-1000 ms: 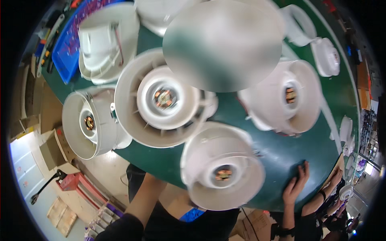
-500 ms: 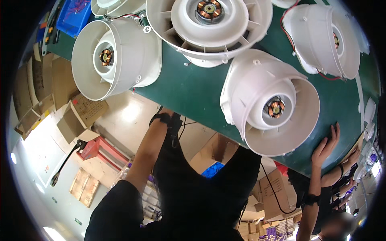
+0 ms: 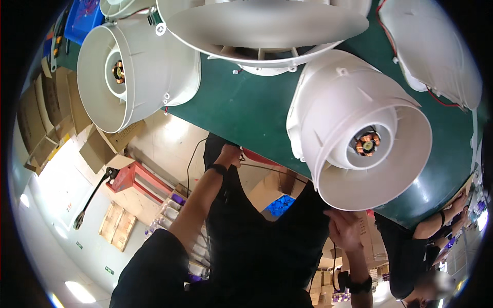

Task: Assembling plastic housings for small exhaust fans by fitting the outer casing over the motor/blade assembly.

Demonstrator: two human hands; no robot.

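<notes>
My left hand [image 3: 231,154] is closed with curled fingers beside my body, just below the table's near edge, next to a red curved object [image 3: 264,157]. What it holds, if anything, is hidden. My right hand [image 3: 345,229] is off the table, in front of my right side, its fingers loosely bent and apart with nothing visible in them. Right above it, a white plastic fan housing [image 3: 334,118] with a copper-wound motor [image 3: 368,142] overhangs the table edge. Another white housing [image 3: 164,64] stands at the left. A larger one [image 3: 267,25] at the top middle has a blurred grey disc over its opening.
The green table [image 3: 241,113] also carries a white housing [image 3: 436,46] with a red wire at the far right and a blue bin [image 3: 82,23] at the far left. Cardboard boxes [image 3: 46,123] and a red pallet jack [image 3: 136,179] stand left. A co-worker's arm [image 3: 431,226] is at the right.
My right hand has left the tabletop at the right and come back to my body. My left hand has moved slightly right. A disc now covers the middle housing's motor; the red object has appeared.
</notes>
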